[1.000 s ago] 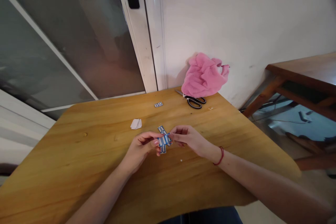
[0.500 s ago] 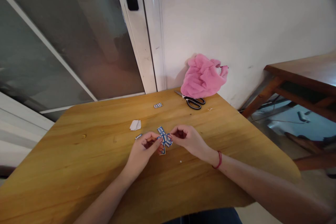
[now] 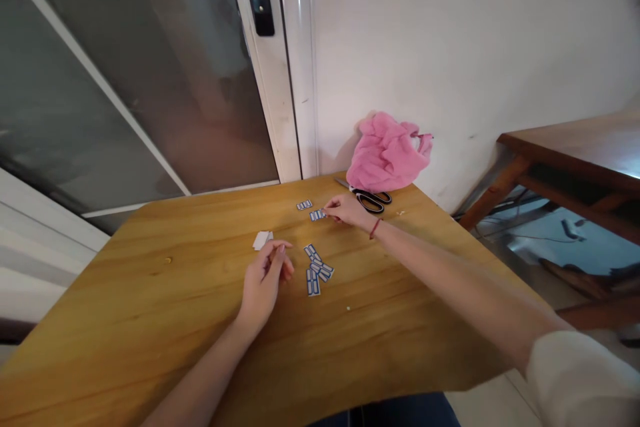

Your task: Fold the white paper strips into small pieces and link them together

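Your right hand [image 3: 347,209] has moved forward from the label cluster [image 3: 313,283], finger and thumb now clamped on the right end of the pinched label [image 3: 316,215], so that piece is parted from the others and sits just nearer you than the lone label [image 3: 304,205], to that grip's left. Your left hand [image 3: 259,283] has drawn off the cluster, loosely curled with no piece visible in it, though whether its thumb and fingertips meet you cannot tell; white papers [image 3: 261,239] lie just beyond it.
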The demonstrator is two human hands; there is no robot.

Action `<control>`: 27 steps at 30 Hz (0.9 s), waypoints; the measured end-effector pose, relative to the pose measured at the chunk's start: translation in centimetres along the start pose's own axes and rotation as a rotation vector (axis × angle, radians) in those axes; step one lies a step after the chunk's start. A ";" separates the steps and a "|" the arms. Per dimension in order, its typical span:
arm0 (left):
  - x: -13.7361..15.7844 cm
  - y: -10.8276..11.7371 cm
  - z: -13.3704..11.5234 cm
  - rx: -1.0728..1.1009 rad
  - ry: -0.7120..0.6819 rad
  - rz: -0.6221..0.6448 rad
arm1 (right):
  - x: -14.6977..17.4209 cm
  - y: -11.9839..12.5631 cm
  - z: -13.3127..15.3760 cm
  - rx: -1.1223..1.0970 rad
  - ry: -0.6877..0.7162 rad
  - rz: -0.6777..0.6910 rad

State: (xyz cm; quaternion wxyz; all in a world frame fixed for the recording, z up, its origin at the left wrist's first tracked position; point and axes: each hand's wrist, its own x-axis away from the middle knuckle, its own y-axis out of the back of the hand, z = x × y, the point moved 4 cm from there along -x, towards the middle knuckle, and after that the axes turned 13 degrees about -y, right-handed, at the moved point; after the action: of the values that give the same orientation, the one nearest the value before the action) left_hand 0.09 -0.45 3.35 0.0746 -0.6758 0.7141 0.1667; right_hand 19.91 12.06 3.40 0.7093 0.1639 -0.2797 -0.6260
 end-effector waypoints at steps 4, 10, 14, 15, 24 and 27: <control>0.0 0.0 -0.1 -0.069 -0.043 0.051 | -2.3 -1.7 0.9 0.103 -0.020 -0.016; 0.2 -0.3 -0.5 -0.223 -0.118 0.143 | -2.5 -2.6 2.7 0.292 0.020 -0.097; 0.1 -0.3 -0.4 -0.262 -0.142 0.161 | -2.3 -2.8 3.5 0.422 0.004 -0.095; 0.0 -0.4 -0.3 -0.278 -0.152 0.172 | -2.2 -2.9 3.7 0.454 -0.007 -0.096; 0.0 -0.7 -0.8 -0.379 -0.211 0.235 | -3.2 -3.3 4.6 0.653 -0.091 -0.060; 0.0 -0.8 -0.7 -0.361 -0.216 0.236 | -3.4 -3.3 4.5 0.678 -0.093 -0.074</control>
State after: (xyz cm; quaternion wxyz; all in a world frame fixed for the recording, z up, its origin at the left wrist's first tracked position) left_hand 1.00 -0.72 3.83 0.0087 -0.5684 0.7345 0.3705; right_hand 14.36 15.38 4.32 0.5779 0.3713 -0.4978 -0.5295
